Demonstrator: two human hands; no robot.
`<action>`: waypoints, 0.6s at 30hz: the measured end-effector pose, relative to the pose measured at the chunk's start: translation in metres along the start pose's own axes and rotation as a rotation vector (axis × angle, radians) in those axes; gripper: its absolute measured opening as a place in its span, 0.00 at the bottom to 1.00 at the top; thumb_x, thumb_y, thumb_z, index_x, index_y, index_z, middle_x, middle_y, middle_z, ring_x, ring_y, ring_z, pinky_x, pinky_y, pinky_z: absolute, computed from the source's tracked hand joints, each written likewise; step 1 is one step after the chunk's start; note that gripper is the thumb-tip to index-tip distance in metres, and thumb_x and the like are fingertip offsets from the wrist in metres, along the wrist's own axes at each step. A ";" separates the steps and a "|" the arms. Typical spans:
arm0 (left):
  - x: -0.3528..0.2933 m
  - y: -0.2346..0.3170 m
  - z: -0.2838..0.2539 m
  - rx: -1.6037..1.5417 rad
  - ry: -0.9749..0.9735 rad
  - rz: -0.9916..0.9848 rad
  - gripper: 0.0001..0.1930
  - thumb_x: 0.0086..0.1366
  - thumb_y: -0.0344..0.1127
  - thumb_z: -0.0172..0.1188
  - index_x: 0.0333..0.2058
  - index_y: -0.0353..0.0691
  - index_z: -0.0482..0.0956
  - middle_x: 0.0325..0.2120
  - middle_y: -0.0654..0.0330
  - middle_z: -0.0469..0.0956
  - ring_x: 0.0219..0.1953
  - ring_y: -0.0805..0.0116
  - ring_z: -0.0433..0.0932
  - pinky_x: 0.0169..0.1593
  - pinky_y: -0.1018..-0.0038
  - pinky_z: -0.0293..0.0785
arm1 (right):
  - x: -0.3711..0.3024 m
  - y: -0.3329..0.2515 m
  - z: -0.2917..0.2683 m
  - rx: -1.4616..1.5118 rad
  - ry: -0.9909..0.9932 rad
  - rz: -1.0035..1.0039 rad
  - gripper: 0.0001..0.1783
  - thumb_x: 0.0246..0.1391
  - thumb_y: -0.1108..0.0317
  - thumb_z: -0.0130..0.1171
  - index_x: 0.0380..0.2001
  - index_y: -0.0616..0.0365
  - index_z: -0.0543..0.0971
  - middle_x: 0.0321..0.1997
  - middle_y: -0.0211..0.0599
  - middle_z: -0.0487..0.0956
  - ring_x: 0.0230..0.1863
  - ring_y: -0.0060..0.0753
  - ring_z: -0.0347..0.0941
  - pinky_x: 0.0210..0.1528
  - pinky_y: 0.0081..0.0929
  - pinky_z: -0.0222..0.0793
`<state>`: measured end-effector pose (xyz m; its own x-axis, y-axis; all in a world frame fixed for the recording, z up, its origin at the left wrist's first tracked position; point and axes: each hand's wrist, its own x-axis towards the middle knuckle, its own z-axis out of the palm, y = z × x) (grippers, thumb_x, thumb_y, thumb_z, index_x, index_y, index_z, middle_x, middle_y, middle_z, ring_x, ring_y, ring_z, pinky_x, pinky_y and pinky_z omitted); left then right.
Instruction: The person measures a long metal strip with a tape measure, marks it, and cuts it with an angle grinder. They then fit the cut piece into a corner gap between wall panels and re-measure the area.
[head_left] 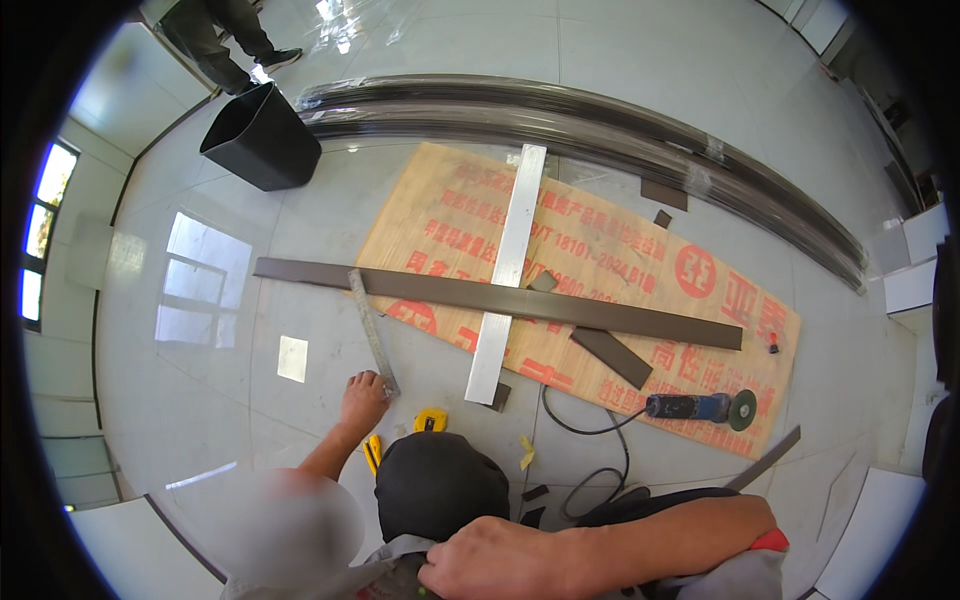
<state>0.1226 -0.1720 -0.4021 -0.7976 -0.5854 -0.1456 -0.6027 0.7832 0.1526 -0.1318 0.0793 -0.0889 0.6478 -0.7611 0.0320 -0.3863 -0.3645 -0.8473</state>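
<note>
My left hand [365,399] grips the near end of a metal ruler [374,335]. The ruler's far end lies over a long dark brown strip [420,286] near its left part. Crossing under that strip is a silver metal bar [512,235]. My right hand [490,560] is closed, low against grey cloth; what its fingers hold, if anything, is hidden. A yellow tape measure [430,420] and a yellow-handled cutter [373,452] are on the floor right of my left hand, beside a dark rounded shape [440,487].
A printed wooden board [600,235] lies under the strips. On it are an angle grinder [700,408] with a trailing cord and a short brown offcut [612,357]. Long film-wrapped profiles [560,115] stretch behind. A black bin [265,145] stands far left, near another person's legs [215,45].
</note>
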 end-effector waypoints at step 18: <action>0.098 0.193 0.062 -0.987 -0.795 -0.374 0.15 0.65 0.43 0.65 0.40 0.35 0.82 0.26 0.58 0.82 0.26 0.67 0.83 0.30 0.74 0.79 | -0.035 -0.007 -0.004 0.048 0.144 0.113 0.11 0.56 0.61 0.60 0.36 0.57 0.76 0.31 0.44 0.76 0.30 0.46 0.80 0.28 0.38 0.77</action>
<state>-0.0704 -0.0654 -0.4481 -0.5522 -0.1851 -0.8129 -0.8165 -0.0770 0.5722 -0.1549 0.1062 -0.0821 0.4999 -0.8661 0.0085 -0.4174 -0.2495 -0.8738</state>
